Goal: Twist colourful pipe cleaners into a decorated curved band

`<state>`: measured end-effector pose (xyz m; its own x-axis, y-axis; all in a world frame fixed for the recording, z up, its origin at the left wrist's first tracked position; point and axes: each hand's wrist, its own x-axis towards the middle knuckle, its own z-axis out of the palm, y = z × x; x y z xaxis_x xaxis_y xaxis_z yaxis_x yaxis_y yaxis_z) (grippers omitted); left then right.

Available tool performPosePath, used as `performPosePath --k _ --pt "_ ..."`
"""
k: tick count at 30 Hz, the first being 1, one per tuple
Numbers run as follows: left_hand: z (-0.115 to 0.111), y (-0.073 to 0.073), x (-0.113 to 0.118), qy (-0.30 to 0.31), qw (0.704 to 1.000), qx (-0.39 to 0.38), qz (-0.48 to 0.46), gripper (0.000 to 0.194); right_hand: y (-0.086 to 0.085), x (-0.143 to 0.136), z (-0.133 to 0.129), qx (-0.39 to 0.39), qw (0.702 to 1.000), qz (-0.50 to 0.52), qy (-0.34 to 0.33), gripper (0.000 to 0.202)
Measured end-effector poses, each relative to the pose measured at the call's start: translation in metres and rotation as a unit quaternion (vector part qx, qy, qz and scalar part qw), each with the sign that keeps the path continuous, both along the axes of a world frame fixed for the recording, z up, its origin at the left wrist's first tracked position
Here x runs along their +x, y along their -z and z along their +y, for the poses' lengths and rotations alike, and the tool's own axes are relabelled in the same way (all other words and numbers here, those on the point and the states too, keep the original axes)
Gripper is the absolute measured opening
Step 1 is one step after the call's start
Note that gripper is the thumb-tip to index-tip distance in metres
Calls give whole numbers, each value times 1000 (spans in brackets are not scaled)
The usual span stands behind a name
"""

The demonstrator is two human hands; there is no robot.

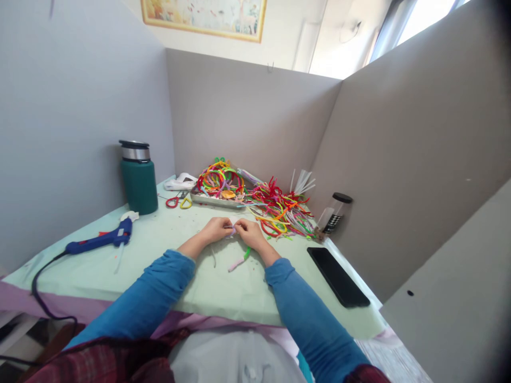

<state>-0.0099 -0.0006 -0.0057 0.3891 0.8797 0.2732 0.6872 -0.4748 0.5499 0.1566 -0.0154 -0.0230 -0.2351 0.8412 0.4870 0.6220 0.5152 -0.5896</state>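
My left hand (217,230) and my right hand (250,234) meet over the middle of the table, fingertips almost touching. Between them is a small light-purple piece that looks like a bent pipe cleaner (232,229), pinched from both sides; the fingers hide much of it. Just below my right hand lies a green and pale pink pipe-cleaner piece (239,260). A thin grey strand (213,257) hangs or lies beneath my left hand; I cannot tell which.
A blue glue gun (99,242) with a black cord lies left, near a green bottle (139,181). At the back are a metal tray (215,201) of pipe-cleaner loops and a pile of colourful pipe cleaners (281,210). A black phone (338,277) lies right, near a clear black-lidded container (334,215).
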Motion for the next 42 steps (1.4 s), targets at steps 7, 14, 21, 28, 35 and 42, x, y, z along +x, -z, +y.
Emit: performPosePath --k 7,14,21,28,35,42 --pt "-2 -2 1 1 1000 4 11 28 1 0 0 5 1000 -1 -1 18" --pt "-1 -1 0 2 1000 14 25 28 0 0 0 4 1000 -10 3 19" --pt "0 1 0 13 999 23 27 28 1 0 2 2 1000 -17 8 19" --pt "1 1 0 23 999 20 22 30 -3 1 -2 -1 1000 -14 0 20" --pt "2 1 0 -3 1000 28 -1 33 -2 1 -1 -3 1000 -7 4 20" --pt "2 0 0 -13 998 41 -36 39 -2 1 -1 -3 1000 -5 6 21"
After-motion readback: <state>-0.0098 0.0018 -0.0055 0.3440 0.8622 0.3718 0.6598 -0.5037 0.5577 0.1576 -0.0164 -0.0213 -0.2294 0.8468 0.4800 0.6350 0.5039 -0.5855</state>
